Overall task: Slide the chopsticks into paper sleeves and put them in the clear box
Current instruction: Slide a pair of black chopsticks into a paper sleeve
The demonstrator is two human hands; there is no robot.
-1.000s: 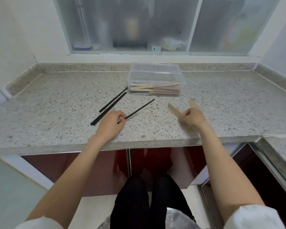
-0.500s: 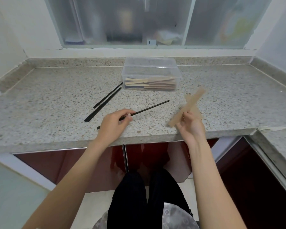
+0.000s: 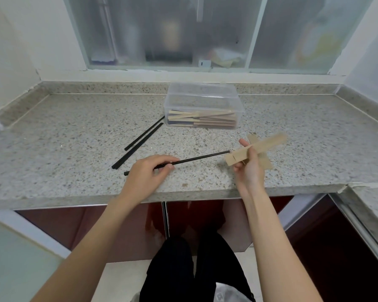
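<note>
Granite counter point(image 3: 74, 131) lying bare left of the box point(image 3: 203, 105), which is sitting at the back holding sleeved pairs. Left hand point(image 3: 147, 176) pinching a chopstick point(image 3: 196, 159) near the front edge, tip meeting the sleeve point(image 3: 255, 149) the right hand point(image 3: 248, 168) is gripping. Two chopsticks point(image 3: 140, 144) lying left of the box.

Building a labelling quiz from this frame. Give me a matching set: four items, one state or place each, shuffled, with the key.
Things:
1. left hand
2. right hand
3. clear box
4. two loose chopsticks

States:
A. lying on the counter, left of the box
B. holds a brown paper sleeve
C. pinches a black chopstick, tip at the sleeve's mouth
D. holds filled sleeves, by the back wall

Pairs: 1-C, 2-B, 3-D, 4-A
</note>
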